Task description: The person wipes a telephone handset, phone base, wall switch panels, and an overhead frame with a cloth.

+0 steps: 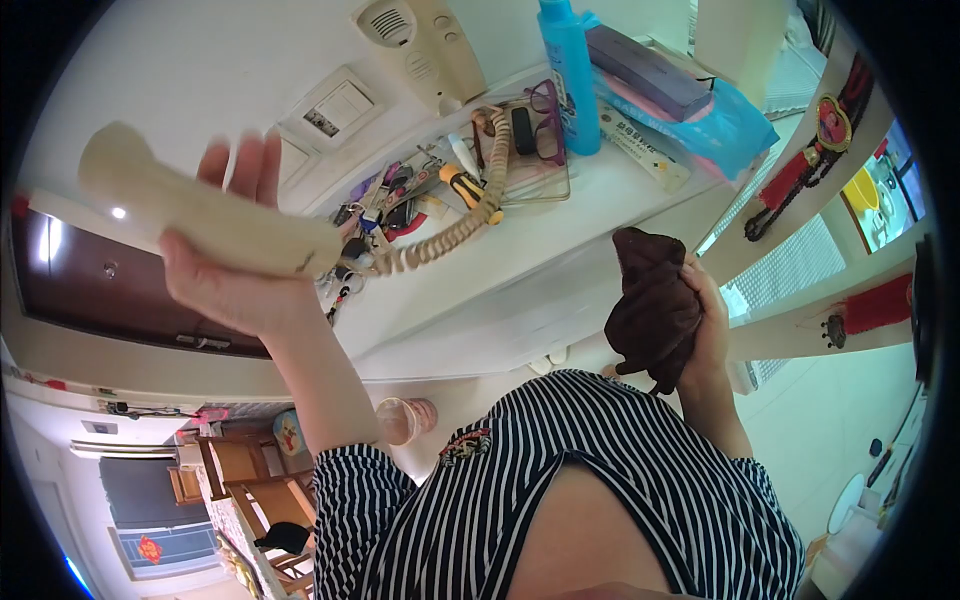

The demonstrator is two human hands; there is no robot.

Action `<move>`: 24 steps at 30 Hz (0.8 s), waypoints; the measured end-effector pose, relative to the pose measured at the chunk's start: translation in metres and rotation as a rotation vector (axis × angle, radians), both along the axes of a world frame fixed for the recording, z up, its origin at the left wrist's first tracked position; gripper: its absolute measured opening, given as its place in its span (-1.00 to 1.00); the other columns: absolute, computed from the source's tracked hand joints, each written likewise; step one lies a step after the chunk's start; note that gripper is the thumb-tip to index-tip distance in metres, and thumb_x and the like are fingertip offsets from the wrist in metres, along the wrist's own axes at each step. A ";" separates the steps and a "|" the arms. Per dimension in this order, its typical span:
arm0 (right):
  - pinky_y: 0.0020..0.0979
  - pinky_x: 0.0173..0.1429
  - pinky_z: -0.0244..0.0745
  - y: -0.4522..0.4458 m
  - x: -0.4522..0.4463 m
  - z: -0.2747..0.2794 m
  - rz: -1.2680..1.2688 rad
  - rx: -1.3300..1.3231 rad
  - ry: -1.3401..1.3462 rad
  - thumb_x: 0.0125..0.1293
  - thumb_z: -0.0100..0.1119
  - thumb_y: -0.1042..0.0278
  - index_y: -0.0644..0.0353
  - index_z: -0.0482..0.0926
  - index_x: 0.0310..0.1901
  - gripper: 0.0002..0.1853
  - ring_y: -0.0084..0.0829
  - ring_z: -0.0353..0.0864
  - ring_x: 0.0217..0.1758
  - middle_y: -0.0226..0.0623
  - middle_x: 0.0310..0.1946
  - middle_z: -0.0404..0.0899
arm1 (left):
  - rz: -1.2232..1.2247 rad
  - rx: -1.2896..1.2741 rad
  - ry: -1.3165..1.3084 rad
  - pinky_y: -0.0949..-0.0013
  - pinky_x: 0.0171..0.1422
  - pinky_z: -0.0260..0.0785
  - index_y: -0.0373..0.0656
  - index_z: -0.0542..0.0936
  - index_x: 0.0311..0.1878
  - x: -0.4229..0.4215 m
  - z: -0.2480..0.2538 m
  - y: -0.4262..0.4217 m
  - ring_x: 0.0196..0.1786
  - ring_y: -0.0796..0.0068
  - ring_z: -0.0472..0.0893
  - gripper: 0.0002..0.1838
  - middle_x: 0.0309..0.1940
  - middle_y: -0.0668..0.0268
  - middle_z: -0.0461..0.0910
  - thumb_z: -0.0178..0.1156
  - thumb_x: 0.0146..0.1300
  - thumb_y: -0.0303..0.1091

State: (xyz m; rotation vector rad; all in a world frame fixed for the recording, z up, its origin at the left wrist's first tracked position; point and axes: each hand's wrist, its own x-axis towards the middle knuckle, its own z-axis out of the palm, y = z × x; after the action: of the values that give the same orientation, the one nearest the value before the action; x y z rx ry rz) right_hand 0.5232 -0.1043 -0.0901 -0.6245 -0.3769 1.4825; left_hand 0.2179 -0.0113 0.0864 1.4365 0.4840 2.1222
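Observation:
My left hand (pixel 235 285), raised at the left, holds a cream phone handset (pixel 215 220); the palm is under it and the fingertips show behind it, slightly blurred. A coiled cord (pixel 465 225) runs from the handset's lower end over a white shelf (pixel 490 290). In my right hand (pixel 708 320), at the right in front of the shelf edge, is a crumpled dark brown cloth (pixel 655 305). The intercom base (pixel 420 55) is mounted on the wall above, with no handset on it.
Keys (pixel 400 205), a yellow-handled screwdriver (pixel 470 192), purple glasses (pixel 548 120), a blue bottle (pixel 572 85) and a blue wipes pack (pixel 725 135) lie or stand on the shelf. Below is a pink bin (pixel 405 420). Red tassels (pixel 790 180) hang at the right.

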 end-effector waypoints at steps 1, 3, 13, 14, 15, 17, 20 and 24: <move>-0.29 0.23 0.58 0.001 -0.003 0.005 0.005 0.001 -0.004 0.51 -0.08 0.30 0.36 0.46 0.23 -0.61 -0.24 0.69 0.03 -0.01 0.01 0.65 | 0.005 0.001 -0.004 0.21 0.19 0.60 -0.28 0.46 0.20 -0.010 -0.003 -0.006 0.07 0.16 0.68 -0.49 0.13 0.09 0.59 0.13 0.45 -0.02; -0.23 0.26 0.56 0.003 -0.009 0.015 0.062 0.016 0.077 0.50 -0.08 0.27 0.37 0.44 0.25 -0.58 -0.17 0.67 0.07 0.04 0.05 0.62 | -0.633 0.081 -0.009 0.35 -0.13 0.60 -0.34 0.41 0.32 -0.028 -0.007 -0.017 -0.24 0.31 0.59 -0.45 0.02 0.09 0.55 0.04 0.46 -0.09; -0.07 0.33 0.48 0.015 -0.084 0.070 -0.195 0.962 -0.740 0.45 0.13 0.23 0.28 0.49 0.24 -0.58 -0.20 0.62 0.14 0.03 0.09 0.60 | -0.720 -0.391 -0.282 0.19 0.01 0.53 -0.13 0.27 0.51 0.036 -0.056 -0.017 0.07 0.26 0.59 -0.30 0.42 0.03 0.43 -0.37 0.65 0.24; -0.03 0.36 0.46 0.025 -0.092 0.066 -0.279 1.141 -0.983 0.39 0.20 0.28 0.25 0.56 0.21 -0.59 -0.19 0.61 0.15 -0.02 0.09 0.61 | -0.753 -0.404 -0.282 0.12 0.20 0.53 -0.13 0.23 0.55 0.038 -0.058 -0.019 0.28 0.18 0.55 -0.29 0.44 0.03 0.40 -0.36 0.65 0.24; 0.02 0.41 0.42 0.029 -0.107 0.066 -0.351 1.236 -1.137 0.31 0.24 0.32 0.23 0.61 0.17 -0.59 -0.16 0.60 0.17 -0.07 0.11 0.62 | -0.713 -0.470 -0.315 0.00 0.38 0.47 -0.12 0.21 0.57 0.048 -0.056 -0.028 0.41 0.08 0.47 -0.27 0.50 0.01 0.32 -0.34 0.64 0.26; 0.12 0.50 0.33 0.033 -0.139 0.063 -0.647 1.341 -1.336 0.15 0.31 0.42 0.21 0.69 0.08 -0.59 -0.09 0.59 0.22 -0.18 0.14 0.64 | -0.841 -0.350 -0.247 -0.06 0.51 0.36 -0.11 0.16 0.60 0.046 -0.067 -0.026 0.52 -0.01 0.37 -0.24 0.56 -0.03 0.22 -0.31 0.62 0.28; 0.20 0.56 0.22 0.039 -0.149 0.065 -0.686 1.304 -1.253 0.17 0.28 0.49 0.22 0.69 0.09 -0.60 -0.09 0.58 0.25 -0.17 0.18 0.64 | -0.914 -0.276 -0.243 -0.07 0.57 0.28 -0.13 0.12 0.63 0.043 -0.073 -0.038 0.56 -0.07 0.31 -0.22 0.60 -0.05 0.15 -0.31 0.62 0.28; 0.10 0.49 0.33 0.044 -0.145 0.097 -0.637 1.292 -1.196 0.12 0.27 0.55 0.24 0.68 0.10 -0.56 -0.06 0.58 0.21 -0.10 0.19 0.64 | -0.847 -0.365 -0.077 -0.06 0.62 0.19 -0.06 0.10 0.65 0.041 -0.079 -0.048 0.58 0.00 0.27 -0.28 0.59 0.06 0.16 -0.19 0.63 0.17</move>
State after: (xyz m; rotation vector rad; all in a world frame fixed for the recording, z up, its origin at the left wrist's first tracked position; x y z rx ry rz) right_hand 0.3779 -0.0602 0.0066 -0.3941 -1.6777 -0.0695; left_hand 0.2590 -0.0590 0.0074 1.0713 0.1612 1.3207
